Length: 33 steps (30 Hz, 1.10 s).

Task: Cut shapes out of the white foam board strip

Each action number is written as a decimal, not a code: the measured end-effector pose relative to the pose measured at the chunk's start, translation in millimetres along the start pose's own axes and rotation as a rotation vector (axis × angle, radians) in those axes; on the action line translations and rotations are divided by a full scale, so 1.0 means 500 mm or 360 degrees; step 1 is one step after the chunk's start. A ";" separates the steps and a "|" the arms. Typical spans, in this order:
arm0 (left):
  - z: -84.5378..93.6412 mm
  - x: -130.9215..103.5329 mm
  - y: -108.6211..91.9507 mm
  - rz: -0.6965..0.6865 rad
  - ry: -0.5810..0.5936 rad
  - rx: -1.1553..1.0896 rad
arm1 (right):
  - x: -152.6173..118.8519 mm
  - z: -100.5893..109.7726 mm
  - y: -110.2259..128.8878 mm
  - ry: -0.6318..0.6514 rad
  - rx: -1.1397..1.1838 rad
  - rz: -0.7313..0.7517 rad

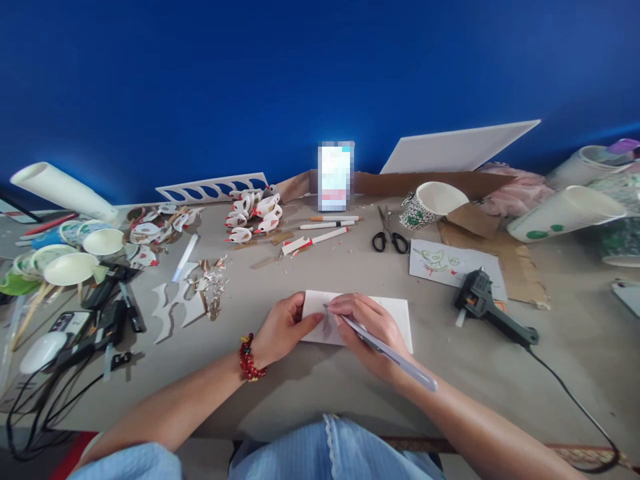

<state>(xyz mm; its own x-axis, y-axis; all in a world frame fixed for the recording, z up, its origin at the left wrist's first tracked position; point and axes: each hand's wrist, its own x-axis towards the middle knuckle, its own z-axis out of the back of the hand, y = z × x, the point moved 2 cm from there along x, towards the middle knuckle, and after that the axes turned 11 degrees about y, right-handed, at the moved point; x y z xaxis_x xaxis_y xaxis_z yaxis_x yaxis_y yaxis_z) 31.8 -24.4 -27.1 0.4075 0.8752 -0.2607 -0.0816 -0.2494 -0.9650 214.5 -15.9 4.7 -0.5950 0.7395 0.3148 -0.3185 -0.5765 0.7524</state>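
Three markers [334, 218], one pair of scissors [389, 237], one glue gun [487, 303], two hands.

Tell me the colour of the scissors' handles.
Black, on the scissors lying behind the hands, seen in the head view.

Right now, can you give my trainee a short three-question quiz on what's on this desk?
1. True or false: the right hand holds a pen over the white sheet.
2. What does the left hand do? A) lifts the scissors B) presses on the sheet's left edge C) grips the glue gun
3. Fill in: the scissors lie just left of the tipped paper ____.

Key: 1 true; 2 B; 3 cup. The glue gun lies untouched, right of the sheet.
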 end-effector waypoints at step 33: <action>-0.007 -0.002 0.001 -0.0014 0.0021 0.0147 | -0.003 -0.010 0.002 0.0064 -0.0032 0.0000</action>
<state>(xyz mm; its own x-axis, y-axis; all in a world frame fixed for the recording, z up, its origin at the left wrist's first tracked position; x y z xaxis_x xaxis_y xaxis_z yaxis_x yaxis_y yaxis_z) 34.6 -26.9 -27.2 0.4206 0.8714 -0.2525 -0.1615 -0.2020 -0.9660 211.5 -19.5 2.2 -0.6240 0.7253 0.2907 -0.3333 -0.5836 0.7405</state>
